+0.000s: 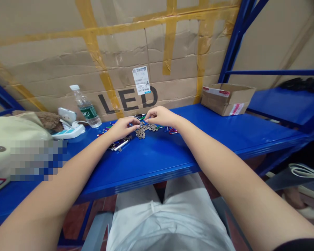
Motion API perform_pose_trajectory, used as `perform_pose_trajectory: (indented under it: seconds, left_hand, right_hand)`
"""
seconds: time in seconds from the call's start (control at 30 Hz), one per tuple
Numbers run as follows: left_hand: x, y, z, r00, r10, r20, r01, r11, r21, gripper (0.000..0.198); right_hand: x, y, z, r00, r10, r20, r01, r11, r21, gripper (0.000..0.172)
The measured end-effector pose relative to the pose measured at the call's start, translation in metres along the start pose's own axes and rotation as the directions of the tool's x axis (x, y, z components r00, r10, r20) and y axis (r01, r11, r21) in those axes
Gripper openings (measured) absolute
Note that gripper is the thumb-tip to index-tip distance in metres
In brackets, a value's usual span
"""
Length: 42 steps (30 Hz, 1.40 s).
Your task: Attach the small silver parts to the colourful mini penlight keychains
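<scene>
Both my hands meet over a small heap of metal key rings (143,130) on the blue shelf (162,157). My left hand (122,127) has its fingers pinched together at the heap's left edge, and what they hold is too small to name. My right hand (161,116) curls its fingers in a pinch just above the heap, facing the left fingertips. Small silver and coloured keychain pieces (120,144) lie beside my left wrist. Coloured carabiner clips (172,131) lie under my right wrist.
A plastic water bottle (86,106) stands at the back left beside a white power strip (68,130). A cream bag (13,139) lies at the far left. An open cardboard box (226,98) sits at the back right. A large taped carton marked LED (128,99) forms the back wall.
</scene>
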<state>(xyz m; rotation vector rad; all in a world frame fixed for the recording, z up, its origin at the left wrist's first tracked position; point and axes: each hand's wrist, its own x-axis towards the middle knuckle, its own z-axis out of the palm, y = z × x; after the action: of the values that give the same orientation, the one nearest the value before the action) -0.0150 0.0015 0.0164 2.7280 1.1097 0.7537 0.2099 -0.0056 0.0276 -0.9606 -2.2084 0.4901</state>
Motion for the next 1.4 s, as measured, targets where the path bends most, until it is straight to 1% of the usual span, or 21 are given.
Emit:
perform_pose_trajectory:
  seconds: [0.1,0.23,0.33,0.4,0.5,0.57,0.6,0.67,0.7,0.77,0.83,0.9,0.97,1.0,1.1,1.17,1.23,1.3,1.4]
  left_hand:
    - [-0.001,0.0,0.001,1.0,-0.011,0.015,0.011,1.0,-0.016,0.027]
    - [-0.001,0.0,0.002,1.0,-0.025,0.018,0.025,0.999,-0.029,0.029]
    - [-0.001,0.0,0.001,0.999,-0.03,0.026,0.03,0.999,-0.035,0.03]
    - [-0.001,0.0,0.001,0.999,-0.039,0.024,0.04,0.998,-0.04,0.029]
    - [-0.001,0.001,0.0,0.998,-0.061,0.009,0.061,0.998,-0.036,0.028]
    - [-0.001,0.0,0.0,0.997,-0.078,0.006,0.078,0.997,-0.027,0.028]
    - [-0.001,0.0,0.0,0.996,-0.086,0.009,0.086,0.996,-0.023,0.027]
    - [-0.002,-0.002,0.0,0.995,-0.1,0.017,0.1,0.995,-0.008,0.026]
    - [-0.002,-0.003,0.0,0.994,-0.106,0.021,0.106,0.994,0.001,0.025]
    - [-0.002,-0.005,0.0,0.993,-0.116,0.022,0.115,0.993,0.016,0.024]
    - [-0.003,-0.006,-0.001,0.991,-0.133,0.011,0.133,0.991,0.025,0.023]
    - [-0.003,-0.008,-0.002,0.989,-0.148,-0.005,0.148,0.989,0.022,0.023]
    - [-0.003,-0.01,-0.003,0.987,-0.159,-0.025,0.159,0.987,-0.004,0.025]
    - [-0.003,-0.011,-0.003,0.985,-0.165,-0.04,0.165,0.986,-0.023,0.025]
    - [-0.003,-0.016,-0.006,0.975,-0.199,-0.096,0.192,0.978,-0.078,0.026]
    - [-0.003,-0.02,-0.008,0.969,-0.211,-0.128,0.199,0.975,-0.1,0.027]
    - [-0.004,-0.023,-0.009,0.968,-0.203,-0.147,0.187,0.975,-0.118,0.027]
    - [-0.005,-0.026,-0.01,0.967,-0.196,-0.162,0.176,0.976,-0.132,0.027]
    - [-0.005,-0.027,-0.01,0.968,-0.191,-0.165,0.166,0.975,-0.15,0.026]
  right_hand:
    - [0.0,0.002,0.001,1.0,-0.007,0.021,0.007,1.0,0.005,0.021]
    - [0.001,0.003,0.005,0.998,-0.032,0.054,0.034,0.999,-0.034,0.025]
    - [0.002,0.003,0.005,0.997,-0.047,0.058,0.051,0.997,-0.054,0.026]
    - [0.002,0.003,0.004,0.998,-0.057,0.031,0.058,0.997,-0.043,0.025]
    - [0.002,0.005,-0.001,0.997,-0.048,-0.059,0.045,0.998,-0.049,0.025]
    - [0.002,0.01,-0.005,0.995,-0.012,-0.097,0.001,0.994,-0.113,0.024]
    - [0.002,0.013,-0.007,0.996,0.016,-0.092,-0.03,0.987,-0.161,0.023]
    - [0.001,0.021,-0.01,0.996,0.093,-0.018,-0.094,0.959,-0.269,0.021]
    - [0.001,0.025,-0.012,0.99,0.132,0.044,-0.112,0.941,-0.318,0.021]
    - [0.0,0.032,-0.014,0.969,0.21,0.131,-0.145,0.911,-0.386,0.019]
    - [-0.001,0.036,-0.014,0.949,0.271,0.163,-0.183,0.89,-0.417,0.02]
    - [-0.001,0.037,-0.013,0.941,0.296,0.164,-0.2,0.877,-0.437,0.021]
    - [0.0,0.035,-0.01,0.953,0.264,0.15,-0.172,0.877,-0.448,0.021]
    - [0.001,0.033,-0.007,0.965,0.223,0.136,-0.142,0.884,-0.444,0.02]
    - [0.004,0.02,0.007,0.996,0.028,0.083,0.009,0.911,-0.413,0.022]
    - [0.006,0.008,0.02,0.984,-0.142,0.108,0.173,0.909,-0.38,0.022]
    - [0.007,-0.005,0.034,0.948,-0.271,0.17,0.314,0.886,-0.341,0.021]
    - [0.007,-0.015,0.048,0.918,-0.322,0.232,0.386,0.862,-0.329,0.022]
    - [0.007,-0.021,0.063,0.919,-0.294,0.262,0.379,0.84,-0.388,0.028]
